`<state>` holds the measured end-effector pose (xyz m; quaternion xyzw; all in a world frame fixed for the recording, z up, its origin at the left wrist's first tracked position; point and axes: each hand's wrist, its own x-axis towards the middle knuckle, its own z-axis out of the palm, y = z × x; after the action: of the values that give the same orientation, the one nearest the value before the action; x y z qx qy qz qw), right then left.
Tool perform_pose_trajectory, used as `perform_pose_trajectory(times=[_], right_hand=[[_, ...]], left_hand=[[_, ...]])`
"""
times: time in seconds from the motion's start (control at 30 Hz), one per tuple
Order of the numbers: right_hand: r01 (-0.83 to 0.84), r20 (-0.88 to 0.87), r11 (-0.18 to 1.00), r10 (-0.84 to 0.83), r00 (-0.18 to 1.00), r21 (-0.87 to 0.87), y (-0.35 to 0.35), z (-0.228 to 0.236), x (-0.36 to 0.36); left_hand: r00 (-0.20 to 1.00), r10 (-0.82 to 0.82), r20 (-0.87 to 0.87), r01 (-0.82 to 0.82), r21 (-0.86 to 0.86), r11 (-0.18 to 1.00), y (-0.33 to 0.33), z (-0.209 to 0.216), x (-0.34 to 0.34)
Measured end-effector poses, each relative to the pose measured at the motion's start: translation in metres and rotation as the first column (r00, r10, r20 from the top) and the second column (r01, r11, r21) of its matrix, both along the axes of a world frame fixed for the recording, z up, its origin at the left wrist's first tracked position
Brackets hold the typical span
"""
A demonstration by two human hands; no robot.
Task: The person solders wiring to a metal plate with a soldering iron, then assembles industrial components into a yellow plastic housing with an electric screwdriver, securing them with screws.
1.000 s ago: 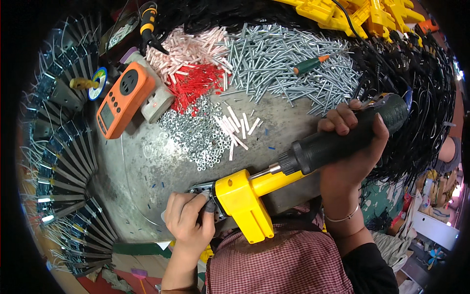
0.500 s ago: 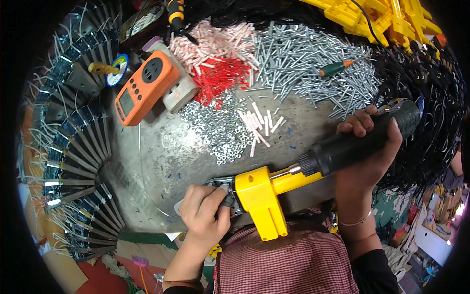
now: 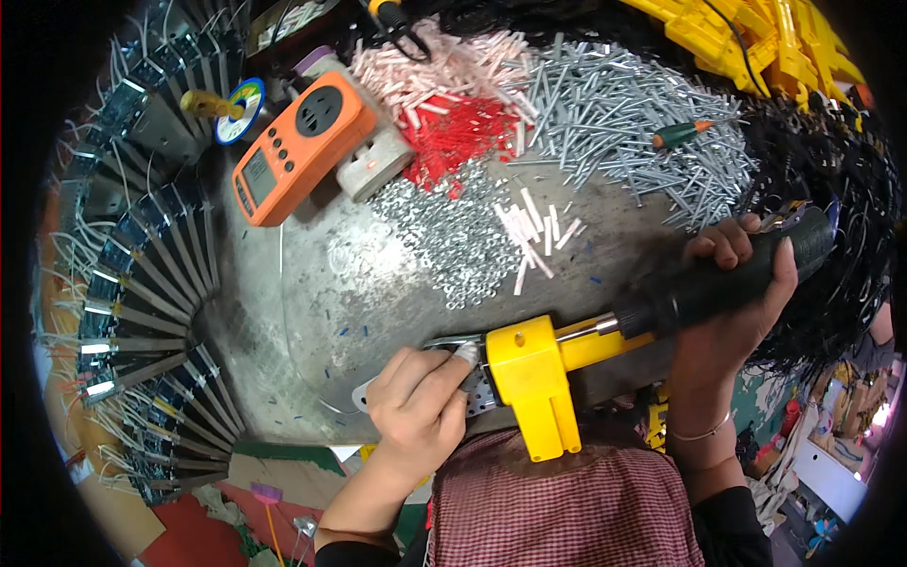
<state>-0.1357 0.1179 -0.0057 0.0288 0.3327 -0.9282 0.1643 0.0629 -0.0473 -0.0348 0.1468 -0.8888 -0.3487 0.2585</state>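
My left hand (image 3: 416,402) is closed around a perforated metal plate (image 3: 481,392) with its fingers at the left end of a yellow plastic housing (image 3: 531,369). The housing rests against the checked cloth on my lap, near the table's front edge. My right hand (image 3: 723,326) grips a black power screwdriver (image 3: 690,293), lying nearly level. Its long shank (image 3: 588,330) runs leftward into the housing; the bit's tip is hidden inside. What my left fingertips press on the far side cannot be seen.
Steel bolts (image 3: 624,113), pink sleeves (image 3: 444,61), red pieces (image 3: 458,137) and small nuts (image 3: 453,236) lie heaped on the metal table (image 3: 312,331). An orange meter (image 3: 302,146) stands left, near fanned metal blades (image 3: 170,274) with wires. Black cables and yellow housings (image 3: 746,38) fill the right.
The whole view has shifted, so table items and both hands appear farther right. The screwdriver's shank stays in the yellow housing, and both grips look the same.
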Motion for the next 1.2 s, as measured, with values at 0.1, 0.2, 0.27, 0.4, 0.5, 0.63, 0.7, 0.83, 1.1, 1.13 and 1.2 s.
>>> perform_pose_trajectory(times=[0.1, 0.2, 0.27, 0.4, 0.5, 0.63, 0.7, 0.83, 1.1, 1.13, 1.2], right_hand=[[0.042, -0.054, 0.999, -0.041, 0.998, 0.028, -0.002, 0.006, 0.005], [0.029, 0.039, 0.999, -0.030, 0.999, 0.021, -0.009, 0.004, 0.007], [-0.019, 0.079, 1.000, 0.019, 0.997, -0.004, -0.005, 0.005, 0.003], [-0.042, -0.028, 0.996, 0.044, 0.999, 0.077, 0.016, 0.035, -0.003], [0.071, -0.249, 0.939, 0.016, 0.968, 0.336, 0.073, 0.056, -0.024], [0.485, -0.575, 0.642, -0.083, 0.814, 0.594, 0.110, -0.001, -0.047], [0.605, -0.659, 0.461, -0.056, 0.750, 0.649, 0.103, -0.011, -0.038], [0.717, -0.723, 0.231, -0.073, 0.687, 0.658, 0.105, 0.000, -0.035], [0.751, -0.021, -0.515, 0.819, 0.573, 0.413, 0.040, 0.044, -0.137], [0.764, -0.034, -0.500, 0.828, 0.560, 0.408, 0.037, 0.037, -0.142], [0.842, -0.115, -0.444, 0.861, 0.496, 0.305, 0.037, 0.034, -0.154]], left_hand=[[1.000, -0.003, 0.021, 0.003, -0.034, 0.999, 0.002, 0.003, -0.004], [0.998, 0.039, 0.052, -0.037, -0.046, 0.998, 0.004, 0.005, 0.006], [0.999, 0.038, 0.036, -0.036, -0.054, 0.998, 0.006, 0.002, 0.009], [0.999, 0.046, -0.006, -0.047, -0.063, 0.997, -0.001, 0.000, 0.012], [0.993, 0.076, 0.089, -0.070, -0.069, 0.995, -0.001, 0.011, 0.044], [0.964, -0.035, 0.262, 0.097, -0.229, 0.969, 0.006, 0.012, 0.035], [0.939, 0.002, 0.343, 0.110, -0.307, 0.945, 0.006, 0.002, 0.036], [0.954, -0.037, 0.298, 0.148, -0.361, 0.921, 0.001, 0.008, 0.038], [0.992, -0.092, 0.092, 0.129, -0.612, 0.781, -0.003, 0.032, 0.037], [0.993, -0.090, 0.081, 0.121, -0.618, 0.777, -0.002, 0.031, 0.040], [0.992, -0.112, 0.066, 0.129, -0.592, 0.796, 0.000, 0.032, 0.044]])
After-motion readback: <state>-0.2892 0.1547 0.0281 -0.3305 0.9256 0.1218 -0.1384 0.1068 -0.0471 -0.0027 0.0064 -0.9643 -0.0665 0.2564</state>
